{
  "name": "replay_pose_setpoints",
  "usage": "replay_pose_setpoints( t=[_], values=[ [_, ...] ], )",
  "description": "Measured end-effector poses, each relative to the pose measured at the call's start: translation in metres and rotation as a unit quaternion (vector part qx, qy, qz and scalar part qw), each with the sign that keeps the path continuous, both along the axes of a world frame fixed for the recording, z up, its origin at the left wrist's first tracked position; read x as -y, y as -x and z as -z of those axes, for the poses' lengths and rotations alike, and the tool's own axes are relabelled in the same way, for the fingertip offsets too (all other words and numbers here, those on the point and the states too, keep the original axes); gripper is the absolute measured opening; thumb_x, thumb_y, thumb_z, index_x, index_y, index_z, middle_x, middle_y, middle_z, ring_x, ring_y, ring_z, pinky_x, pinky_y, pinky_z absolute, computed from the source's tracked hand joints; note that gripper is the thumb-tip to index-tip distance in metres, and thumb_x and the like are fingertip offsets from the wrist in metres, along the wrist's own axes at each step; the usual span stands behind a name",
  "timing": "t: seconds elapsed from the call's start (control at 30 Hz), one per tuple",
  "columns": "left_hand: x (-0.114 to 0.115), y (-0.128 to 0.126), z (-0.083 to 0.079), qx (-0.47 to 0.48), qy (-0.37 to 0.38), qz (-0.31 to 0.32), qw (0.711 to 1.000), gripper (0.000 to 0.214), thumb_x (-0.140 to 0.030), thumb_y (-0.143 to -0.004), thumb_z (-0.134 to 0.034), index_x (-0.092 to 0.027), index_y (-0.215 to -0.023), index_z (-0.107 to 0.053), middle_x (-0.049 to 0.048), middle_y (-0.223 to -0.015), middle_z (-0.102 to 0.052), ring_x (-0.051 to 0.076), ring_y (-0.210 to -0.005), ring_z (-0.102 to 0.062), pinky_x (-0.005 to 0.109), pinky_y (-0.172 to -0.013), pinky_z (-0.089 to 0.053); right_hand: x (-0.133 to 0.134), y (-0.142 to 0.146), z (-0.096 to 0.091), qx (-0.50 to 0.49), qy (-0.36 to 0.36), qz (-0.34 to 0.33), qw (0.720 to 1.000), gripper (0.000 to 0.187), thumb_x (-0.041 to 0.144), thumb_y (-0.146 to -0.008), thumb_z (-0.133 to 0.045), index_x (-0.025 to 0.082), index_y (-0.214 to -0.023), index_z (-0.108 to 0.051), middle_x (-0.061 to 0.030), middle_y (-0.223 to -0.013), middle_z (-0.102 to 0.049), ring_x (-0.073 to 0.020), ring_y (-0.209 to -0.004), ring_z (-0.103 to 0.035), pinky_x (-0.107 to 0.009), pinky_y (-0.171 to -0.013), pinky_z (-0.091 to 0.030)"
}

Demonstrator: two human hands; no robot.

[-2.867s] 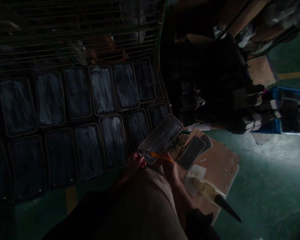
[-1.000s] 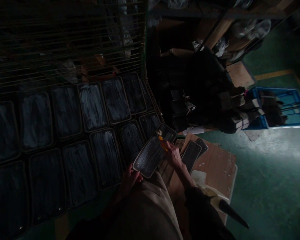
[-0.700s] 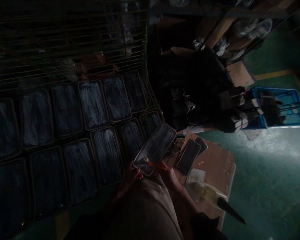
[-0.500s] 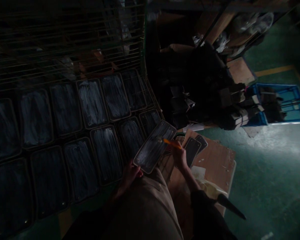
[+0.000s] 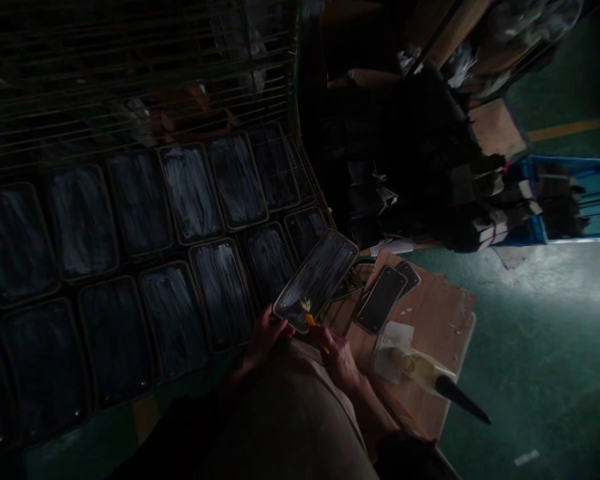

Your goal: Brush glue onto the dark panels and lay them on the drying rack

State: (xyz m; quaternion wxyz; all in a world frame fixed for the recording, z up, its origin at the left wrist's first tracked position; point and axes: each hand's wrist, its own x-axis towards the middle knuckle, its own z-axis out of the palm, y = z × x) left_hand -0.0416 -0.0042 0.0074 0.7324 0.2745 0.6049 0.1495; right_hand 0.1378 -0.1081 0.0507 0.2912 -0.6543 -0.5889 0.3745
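The left hand point(image 5: 267, 333) pinches just one end of the tray point(image 5: 320, 277) and the right hand point(image 5: 337, 357) grips a brush point(image 5: 311, 321), so a hard push could tip it.

Past the held panel point(image 5: 320, 277) a wire rack point(image 5: 130, 80) of coated panels walls in the left, a dark heap of stock point(image 5: 420, 173) blocks the far side, two dark panels point(image 5: 381, 300) and a bottle point(image 5: 420, 370) crowd the wooden surface point(image 5: 440, 313), and the green floor point(image 5: 540, 360) beyond lies open.

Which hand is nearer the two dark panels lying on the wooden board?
Right. The right hand, holding an orange brush, sits just below-left of the two dark panels; the left hand grips the near end of the raised panel, farther left.
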Motion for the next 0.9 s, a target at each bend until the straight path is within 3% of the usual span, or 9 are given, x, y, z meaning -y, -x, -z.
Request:
replay_pose_setpoints(
  t=[0.13,0.27,0.47,0.6,0.67,0.8,0.9],
  values=[
    [0.002,0.003,0.0,0.013,-0.005,-0.008,1.0,0.041,-0.031,-0.071,-0.078,-0.018,-0.103,-0.057,0.0028,-0.073,-0.073,0.019,-0.061,-0.072,0.028,-0.056,-0.058,0.019,0.016,-0.015,-0.101,0.074,0.035,0.992,0.022,0.03,-0.102,-0.044,0.024,-0.118,-0.057,-0.0041,-0.087,-0.07,-0.0157,-0.074,-0.068,-0.025,-0.066,-0.054],
    [0.0,0.002,0.0,-0.002,0.002,0.0,1.0,0.042,-0.029,-0.07,-0.078,-0.017,-0.105,-0.057,0.0028,-0.076,-0.072,0.019,-0.06,-0.071,0.029,-0.056,-0.058,0.021,0.002,-0.009,-0.2,0.107,0.101,0.969,0.025,0.036,-0.103,-0.041,0.023,-0.116,-0.057,-0.0038,-0.085,-0.07,-0.0167,-0.076,-0.07,-0.026,-0.069,-0.056],
    [-0.005,0.002,-0.007,0.007,0.02,0.022,1.0,0.043,-0.028,-0.071,-0.075,-0.016,-0.105,-0.053,0.0016,-0.071,-0.069,0.017,-0.059,-0.069,0.027,-0.056,-0.056,0.013,-0.027,0.004,-0.136,0.067,0.206,0.967,0.026,0.039,-0.102,-0.043,0.022,-0.115,-0.058,-0.0033,-0.083,-0.07,-0.0166,-0.073,-0.07,-0.026,-0.069,-0.056],
    [-0.004,0.006,-0.004,0.03,0.034,0.023,0.999,0.05,-0.033,-0.07,-0.075,-0.016,-0.11,-0.052,0.0005,-0.073,-0.069,0.014,-0.06,-0.068,0.024,-0.056,-0.054,0.014,-0.032,0.005,-0.139,0.06,0.145,0.978,0.025,0.035,-0.101,-0.043,0.023,-0.118,-0.058,-0.0026,-0.084,-0.071,-0.0155,-0.073,-0.071,-0.025,-0.068,-0.056],
    [-0.003,0.008,-0.001,0.04,0.037,0.027,0.998,0.055,-0.035,-0.068,-0.077,-0.016,-0.113,-0.05,-0.0002,-0.07,-0.068,0.015,-0.059,-0.067,0.024,-0.055,-0.053,0.008,-0.042,0.005,-0.119,0.045,0.141,0.982,0.023,0.033,-0.101,-0.044,0.023,-0.116,-0.059,-0.0022,-0.083,-0.071,-0.0149,-0.071,-0.07,-0.024,-0.066,-0.056],
    [-0.003,0.008,-0.001,0.045,0.042,0.038,0.997,0.061,-0.037,-0.066,-0.078,-0.016,-0.116,-0.051,-0.0011,-0.067,-0.066,0.015,-0.055,-0.064,0.024,-0.052,-0.05,-0.026,-0.075,0.003,-0.063,-0.025,0.255,0.965,0.023,0.033,-0.099,-0.046,0.022,-0.113,-0.06,-0.0025,-0.083,-0.071,-0.0158,-0.071,-0.07,-0.026,-0.067,-0.057],
    [-0.004,0.007,-0.005,0.06,0.051,0.022,0.997,0.057,-0.038,-0.065,-0.08,-0.019,-0.114,-0.055,-0.0008,-0.072,-0.066,0.013,-0.057,-0.063,0.024,-0.053,-0.049,-0.053,-0.103,0.006,-0.076,-0.034,0.261,0.962,0.024,0.036,-0.097,-0.048,0.022,-0.112,-0.061,-0.003,-0.083,-0.071,-0.0173,-0.07,-0.071,-0.028,-0.065,-0.058]
  ],
)
